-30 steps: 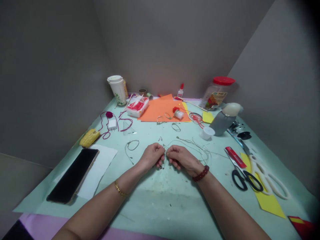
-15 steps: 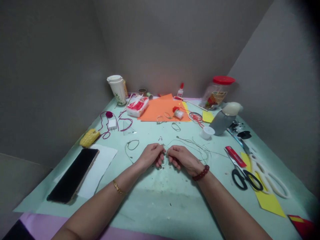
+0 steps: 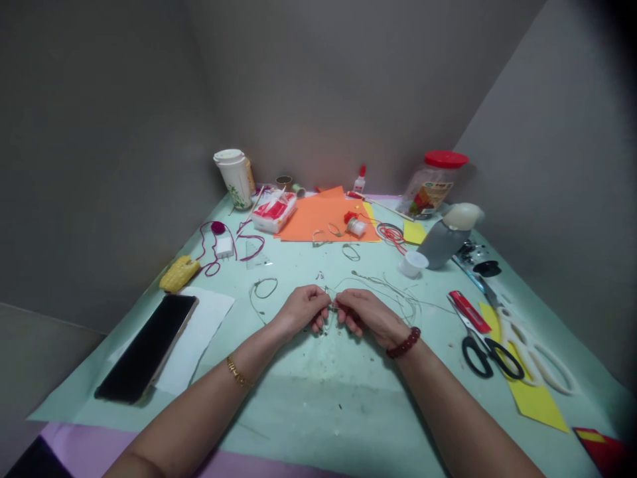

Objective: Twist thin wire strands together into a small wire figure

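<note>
Close together over the middle of the table, my left hand and my right hand both pinch a thin pale green cord. The fingertips almost meet around it; a small knot or bead between them is too small to make out. Beyond my right hand, long loose strands of the same cord spread over the table. A coiled cord loop lies to the left of my left hand. Farther back rests another small cord loop.
Scissors with black handles, white-handled scissors and a red cutter lie at right. A phone rests on white paper at left. A grey bottle, a small white cup and orange paper stand or lie farther back.
My right hand has shifted very slightly, its fingertips now nearer my left fingertips on the cord. The other things have stayed in place.
</note>
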A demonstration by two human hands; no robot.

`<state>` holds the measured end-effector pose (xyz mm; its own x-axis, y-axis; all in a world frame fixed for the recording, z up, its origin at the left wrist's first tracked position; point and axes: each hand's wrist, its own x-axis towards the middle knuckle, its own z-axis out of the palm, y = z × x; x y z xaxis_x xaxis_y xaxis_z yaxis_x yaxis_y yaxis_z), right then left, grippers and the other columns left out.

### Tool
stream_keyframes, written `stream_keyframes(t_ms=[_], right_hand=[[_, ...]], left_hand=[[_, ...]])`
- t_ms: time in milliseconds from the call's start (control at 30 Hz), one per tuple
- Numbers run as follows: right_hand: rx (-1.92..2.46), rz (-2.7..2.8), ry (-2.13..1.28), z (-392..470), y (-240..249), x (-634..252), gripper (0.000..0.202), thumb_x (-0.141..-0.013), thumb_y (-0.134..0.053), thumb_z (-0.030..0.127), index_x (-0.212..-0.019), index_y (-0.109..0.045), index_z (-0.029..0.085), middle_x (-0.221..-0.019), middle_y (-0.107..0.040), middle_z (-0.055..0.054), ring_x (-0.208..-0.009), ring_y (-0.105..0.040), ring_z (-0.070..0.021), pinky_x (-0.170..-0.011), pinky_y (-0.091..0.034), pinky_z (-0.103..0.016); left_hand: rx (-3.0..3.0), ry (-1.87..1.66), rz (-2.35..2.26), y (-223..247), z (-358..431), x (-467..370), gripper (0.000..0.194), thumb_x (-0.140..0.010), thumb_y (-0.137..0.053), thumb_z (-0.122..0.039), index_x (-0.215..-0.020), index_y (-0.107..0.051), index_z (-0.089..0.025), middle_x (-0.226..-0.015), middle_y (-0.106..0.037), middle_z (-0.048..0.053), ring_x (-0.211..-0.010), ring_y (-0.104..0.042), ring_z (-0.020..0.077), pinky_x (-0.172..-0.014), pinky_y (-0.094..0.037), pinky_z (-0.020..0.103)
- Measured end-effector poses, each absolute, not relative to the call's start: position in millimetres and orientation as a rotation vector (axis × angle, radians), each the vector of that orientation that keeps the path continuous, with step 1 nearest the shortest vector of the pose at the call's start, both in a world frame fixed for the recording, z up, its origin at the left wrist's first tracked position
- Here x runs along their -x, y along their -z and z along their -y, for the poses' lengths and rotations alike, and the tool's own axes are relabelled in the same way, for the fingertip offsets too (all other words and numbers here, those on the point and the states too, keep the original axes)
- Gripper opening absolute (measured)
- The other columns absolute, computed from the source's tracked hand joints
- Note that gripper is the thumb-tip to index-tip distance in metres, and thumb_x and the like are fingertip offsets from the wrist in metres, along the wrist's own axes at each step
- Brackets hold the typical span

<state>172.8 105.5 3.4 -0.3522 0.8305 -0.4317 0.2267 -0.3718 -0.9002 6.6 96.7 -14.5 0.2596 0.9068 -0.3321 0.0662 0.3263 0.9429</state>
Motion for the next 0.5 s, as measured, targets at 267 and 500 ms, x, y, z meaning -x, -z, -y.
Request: stream_keyframes(t_ms=[267,500], right_hand=[[1.573,1.675,-1.612,-104,-9,-177,0.007,-0.073,-0.053,0.022,-0.068,-0.054,0.017,-0.057,-0.063,0.000,-0.038,-0.044,-0.0064,-0.034,-0.031,-0.019],[1.610,1.933,-1.263,-97,-19,-175,0.011,-0.073,-0.046,0.019,-0.063,-0.051,0.019,-0.055,-0.060,0.002,-0.041,-0.043,-0.0085,-0.042,-0.030,-0.022]], left_hand=[[-1.058,-0.775,-1.157,17,-98,-7,0.019,-0.081,-0.057,-0.031,-0.074,-0.049,-0.016,-0.058,-0.057,-0.002,-0.038,-0.048,0.0047,-0.037,-0.038,0.016],[-1.081,-0.773,-1.151,22,-98,-6,0.018,-0.081,-0.056,-0.031,-0.074,-0.050,-0.016,-0.059,-0.058,-0.002,-0.039,-0.049,0.0053,-0.038,-0.040,0.017]])
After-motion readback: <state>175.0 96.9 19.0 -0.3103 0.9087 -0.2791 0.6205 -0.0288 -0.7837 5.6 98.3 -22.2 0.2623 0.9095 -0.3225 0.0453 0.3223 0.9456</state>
